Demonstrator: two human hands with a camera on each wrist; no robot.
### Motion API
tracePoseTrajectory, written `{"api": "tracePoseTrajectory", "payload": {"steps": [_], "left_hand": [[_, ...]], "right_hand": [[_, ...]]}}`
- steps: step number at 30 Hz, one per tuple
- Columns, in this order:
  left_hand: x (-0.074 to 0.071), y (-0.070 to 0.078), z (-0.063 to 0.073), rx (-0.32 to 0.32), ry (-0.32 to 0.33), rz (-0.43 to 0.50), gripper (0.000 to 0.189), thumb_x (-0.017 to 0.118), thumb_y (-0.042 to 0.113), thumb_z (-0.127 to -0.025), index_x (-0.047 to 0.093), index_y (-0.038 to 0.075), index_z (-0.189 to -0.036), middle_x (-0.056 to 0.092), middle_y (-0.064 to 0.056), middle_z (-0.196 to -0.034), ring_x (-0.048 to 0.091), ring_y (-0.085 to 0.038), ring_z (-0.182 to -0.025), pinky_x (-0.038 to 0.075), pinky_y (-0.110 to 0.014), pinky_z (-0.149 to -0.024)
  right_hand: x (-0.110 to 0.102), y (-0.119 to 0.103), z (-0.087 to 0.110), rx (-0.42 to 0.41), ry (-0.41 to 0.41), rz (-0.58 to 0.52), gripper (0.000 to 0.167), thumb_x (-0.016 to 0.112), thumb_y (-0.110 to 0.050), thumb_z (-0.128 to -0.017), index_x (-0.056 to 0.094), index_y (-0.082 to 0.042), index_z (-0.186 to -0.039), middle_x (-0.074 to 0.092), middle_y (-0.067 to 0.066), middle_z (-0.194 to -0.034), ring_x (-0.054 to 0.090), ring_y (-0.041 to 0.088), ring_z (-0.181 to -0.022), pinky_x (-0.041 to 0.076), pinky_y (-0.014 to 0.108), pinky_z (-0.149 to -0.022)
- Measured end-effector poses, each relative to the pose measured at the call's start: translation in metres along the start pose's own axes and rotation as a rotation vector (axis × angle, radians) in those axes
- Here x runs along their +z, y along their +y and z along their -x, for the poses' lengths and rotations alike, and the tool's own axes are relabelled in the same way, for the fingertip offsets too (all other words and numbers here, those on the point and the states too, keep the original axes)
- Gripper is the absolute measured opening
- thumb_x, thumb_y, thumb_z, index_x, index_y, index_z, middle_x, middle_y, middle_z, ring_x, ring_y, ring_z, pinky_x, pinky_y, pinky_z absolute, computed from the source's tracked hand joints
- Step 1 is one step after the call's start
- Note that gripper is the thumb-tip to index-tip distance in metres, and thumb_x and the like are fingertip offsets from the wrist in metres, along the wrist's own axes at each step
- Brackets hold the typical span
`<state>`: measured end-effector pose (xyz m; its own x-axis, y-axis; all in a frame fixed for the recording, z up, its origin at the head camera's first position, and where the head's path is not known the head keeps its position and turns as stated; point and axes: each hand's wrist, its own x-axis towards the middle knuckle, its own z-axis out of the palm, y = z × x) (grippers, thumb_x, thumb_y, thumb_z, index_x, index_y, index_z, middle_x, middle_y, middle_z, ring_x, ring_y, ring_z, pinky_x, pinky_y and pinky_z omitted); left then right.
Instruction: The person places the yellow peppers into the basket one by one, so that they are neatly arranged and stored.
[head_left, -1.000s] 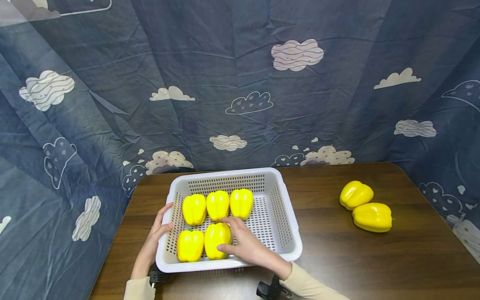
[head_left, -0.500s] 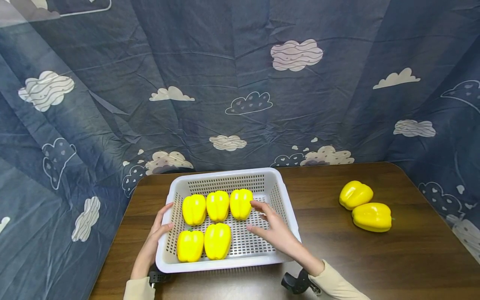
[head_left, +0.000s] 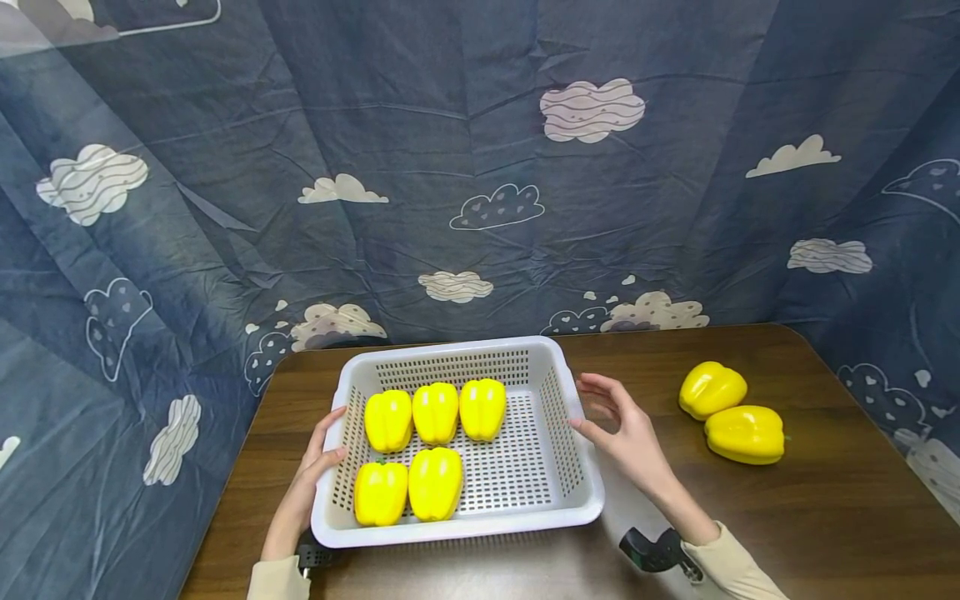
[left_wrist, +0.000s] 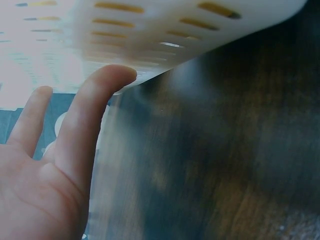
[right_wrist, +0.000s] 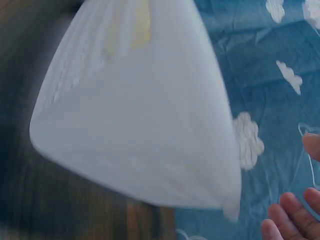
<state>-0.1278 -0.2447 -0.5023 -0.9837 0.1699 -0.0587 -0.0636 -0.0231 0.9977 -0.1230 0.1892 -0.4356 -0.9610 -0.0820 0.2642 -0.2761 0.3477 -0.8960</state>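
Note:
A white perforated plastic basket stands on the brown wooden table. Several yellow bell peppers lie inside it in two rows toward the left. My left hand grips the basket's left rim, thumb and forefinger tips over the edge. In the left wrist view a bent finger lies along the outer wall. My right hand hovers at the right rim, fingers spread and holding nothing. In the right wrist view its fingertips appear at the lower right, apart from the basket wall.
Two more yellow bell peppers lie close together on the table's right side. Behind the table hangs a dark blue curtain with cloud prints. The basket's far rim is near the table's back edge.
My right hand has left the front-row pepper it was touching and moved right, across the basket to its right rim. The left hand and the peppers have stayed in place.

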Motion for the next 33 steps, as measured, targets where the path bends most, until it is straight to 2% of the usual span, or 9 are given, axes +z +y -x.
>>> {"api": "tracePoseTrajectory", "payload": {"steps": [4, 11, 18, 21, 24, 27, 32, 33], "left_hand": [[0.0, 0.0, 0.0, 0.001, -0.002, 0.007, 0.06, 0.04, 0.015, -0.093, 0.019, 0.023, -0.148, 0.009, -0.016, -0.154, 0.031, -0.048, -0.125, 0.042, -0.055, -0.089], [0.0, 0.0, 0.0, 0.014, -0.005, -0.007, 0.06, 0.04, 0.015, -0.093, 0.019, 0.022, -0.148, 0.009, -0.016, -0.154, 0.031, -0.047, -0.125, 0.042, -0.052, -0.088], [0.0, 0.0, 0.0, 0.012, -0.007, -0.004, 0.06, 0.04, 0.015, -0.093, 0.019, 0.023, -0.148, 0.009, -0.015, -0.154, 0.031, -0.047, -0.125, 0.043, -0.053, -0.088], [0.0, 0.001, 0.001, 0.012, -0.007, -0.007, 0.06, 0.04, 0.015, -0.093, 0.019, 0.023, -0.148, 0.009, -0.014, -0.154, 0.031, -0.047, -0.125, 0.043, -0.053, -0.088], [0.001, 0.001, 0.001, 0.019, -0.011, -0.012, 0.059, 0.039, 0.015, -0.093, 0.019, 0.023, -0.148, 0.008, -0.016, -0.154, 0.031, -0.048, -0.126, 0.042, -0.053, -0.087], [0.001, 0.002, 0.001, 0.026, -0.014, -0.013, 0.059, 0.039, 0.016, -0.093, 0.018, 0.022, -0.149, 0.008, -0.016, -0.154, 0.031, -0.048, -0.126, 0.042, -0.052, -0.087], [0.001, 0.002, 0.001, 0.02, -0.014, -0.006, 0.059, 0.039, 0.015, -0.094, 0.018, 0.022, -0.149, 0.008, -0.015, -0.155, 0.03, -0.048, -0.127, 0.042, -0.053, -0.088], [0.0, 0.002, 0.001, 0.017, -0.013, -0.003, 0.059, 0.039, 0.015, -0.094, 0.019, 0.023, -0.149, 0.008, -0.014, -0.155, 0.03, -0.048, -0.127, 0.042, -0.053, -0.088]], "right_hand": [[-0.015, 0.007, 0.002, -0.003, 0.043, 0.02, 0.056, 0.07, -0.008, -0.086, 0.043, -0.001, -0.135, 0.053, 0.016, -0.131, 0.048, 0.031, -0.12, 0.037, 0.014, -0.094], [-0.035, 0.021, 0.006, 0.024, 0.108, 0.056, 0.059, 0.07, -0.011, -0.086, 0.041, -0.001, -0.136, 0.05, 0.015, -0.132, 0.047, 0.028, -0.12, 0.033, 0.009, -0.093], [-0.054, 0.04, 0.009, 0.027, 0.201, 0.118, 0.06, 0.072, -0.009, -0.085, 0.042, 0.0, -0.135, 0.05, 0.018, -0.131, 0.044, -0.004, -0.113, 0.033, 0.007, -0.092], [-0.065, 0.049, 0.01, 0.053, 0.242, 0.172, 0.061, 0.072, -0.011, -0.085, 0.041, 0.0, -0.136, 0.048, 0.019, -0.133, 0.043, 0.001, -0.116, 0.033, 0.007, -0.091], [-0.075, 0.056, 0.011, 0.092, 0.272, 0.211, 0.062, 0.071, -0.013, -0.086, 0.039, 0.001, -0.138, 0.046, 0.019, -0.135, 0.042, 0.019, -0.122, 0.032, 0.008, -0.093], [-0.085, 0.062, 0.011, 0.123, 0.303, 0.238, 0.064, 0.071, -0.014, -0.086, 0.038, 0.002, -0.138, 0.044, 0.02, -0.135, 0.04, 0.032, -0.121, 0.031, 0.01, -0.095], [-0.095, 0.072, 0.01, 0.155, 0.345, 0.277, 0.065, 0.071, -0.011, -0.085, 0.038, 0.004, -0.138, 0.044, 0.023, -0.133, 0.039, 0.038, -0.12, 0.03, 0.016, -0.1], [-0.097, 0.073, 0.01, 0.161, 0.349, 0.277, 0.065, 0.072, -0.01, -0.084, 0.037, 0.005, -0.138, 0.043, 0.024, -0.134, 0.039, 0.039, -0.12, 0.03, 0.021, -0.103]]}}
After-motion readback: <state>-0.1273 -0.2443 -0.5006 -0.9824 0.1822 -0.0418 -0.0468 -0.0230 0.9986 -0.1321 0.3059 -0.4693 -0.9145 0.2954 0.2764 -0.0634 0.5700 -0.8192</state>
